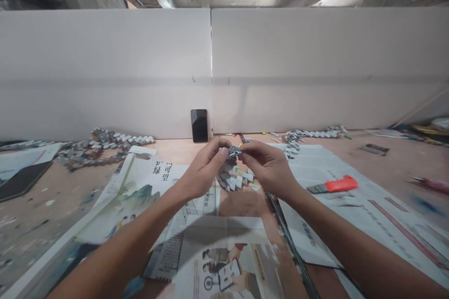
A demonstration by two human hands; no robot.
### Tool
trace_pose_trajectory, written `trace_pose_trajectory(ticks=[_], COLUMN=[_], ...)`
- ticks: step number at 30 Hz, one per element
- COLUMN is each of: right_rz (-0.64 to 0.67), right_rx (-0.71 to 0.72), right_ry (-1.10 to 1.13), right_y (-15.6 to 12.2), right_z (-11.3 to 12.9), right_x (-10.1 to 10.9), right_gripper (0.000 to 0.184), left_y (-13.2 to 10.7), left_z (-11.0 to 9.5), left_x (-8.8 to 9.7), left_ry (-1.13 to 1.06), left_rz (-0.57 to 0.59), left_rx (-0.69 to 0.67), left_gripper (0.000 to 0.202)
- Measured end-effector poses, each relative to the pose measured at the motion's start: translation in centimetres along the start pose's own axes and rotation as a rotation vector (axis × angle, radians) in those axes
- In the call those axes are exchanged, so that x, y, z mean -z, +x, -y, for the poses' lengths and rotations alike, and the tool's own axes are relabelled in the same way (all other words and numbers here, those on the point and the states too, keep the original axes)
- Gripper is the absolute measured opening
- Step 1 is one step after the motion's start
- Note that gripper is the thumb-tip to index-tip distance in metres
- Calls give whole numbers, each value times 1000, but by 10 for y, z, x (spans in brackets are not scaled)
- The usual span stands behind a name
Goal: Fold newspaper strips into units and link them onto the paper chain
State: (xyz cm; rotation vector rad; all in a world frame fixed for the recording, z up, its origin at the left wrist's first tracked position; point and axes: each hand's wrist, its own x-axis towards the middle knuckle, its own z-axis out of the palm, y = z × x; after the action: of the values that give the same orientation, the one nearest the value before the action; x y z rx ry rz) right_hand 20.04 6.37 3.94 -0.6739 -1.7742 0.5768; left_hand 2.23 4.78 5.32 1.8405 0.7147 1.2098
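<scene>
Both hands meet above the tabletop (182, 149), which is spread with printed newspaper sheets (224, 252). The left hand (203, 170) and the right hand (268, 166) pinch between their fingertips a small folded grey-and-white paper piece (234, 151). Just below it lies a heap of similar folded paper pieces (234, 180). A red-handled utility knife (333, 185) rests to the right, and a black phone (199, 125) leans against the white partition (280, 70).

I read piece (234, 151): grey-white print | chain (234, 180): grey, white, pale blue | cutter (337, 184): orange-red | phone (199, 125): black | newspaper (164, 182): white, black type, colour photos | bench (35, 205): tan
</scene>
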Motion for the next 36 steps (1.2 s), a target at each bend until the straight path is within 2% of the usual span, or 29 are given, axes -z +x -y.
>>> trace_pose_trajectory(ticks=[3,7,15,20,23,26,29,32,36], right_rz=[94,226,260,270,333,394,402,396,354], right_rx=[15,-22,-14,65,103,77,39,-37,-147], right_ry=[6,41,49,-116,-217,-264,-247,-174,-51], right_y=[4,7,6,5,5,6,7,4,-13], right_z=[0,2,5,9,18,27,31,31,33], right_x=[6,12,13,15,17,17,15,11,6], right_gripper=[8,7,7,12,16,16,14,9,7], left_y=[2,0,-5,-11,-14,-15,-14,-17,-30], left_z=[-10,-25,-41,-46,-48,-49,-49,-48,-43], left_x=[8,15,10,5,6,9,13,15,9], left_ry=[164,285,384,456,491,514,505,483,401], left_rz=[-18,33,64,41,74,105,169,203,225], left_rx=[-20,27,4,-33,-51,-51,19,88,109], left_gripper=[18,17,17,30,36,33,28,18,11])
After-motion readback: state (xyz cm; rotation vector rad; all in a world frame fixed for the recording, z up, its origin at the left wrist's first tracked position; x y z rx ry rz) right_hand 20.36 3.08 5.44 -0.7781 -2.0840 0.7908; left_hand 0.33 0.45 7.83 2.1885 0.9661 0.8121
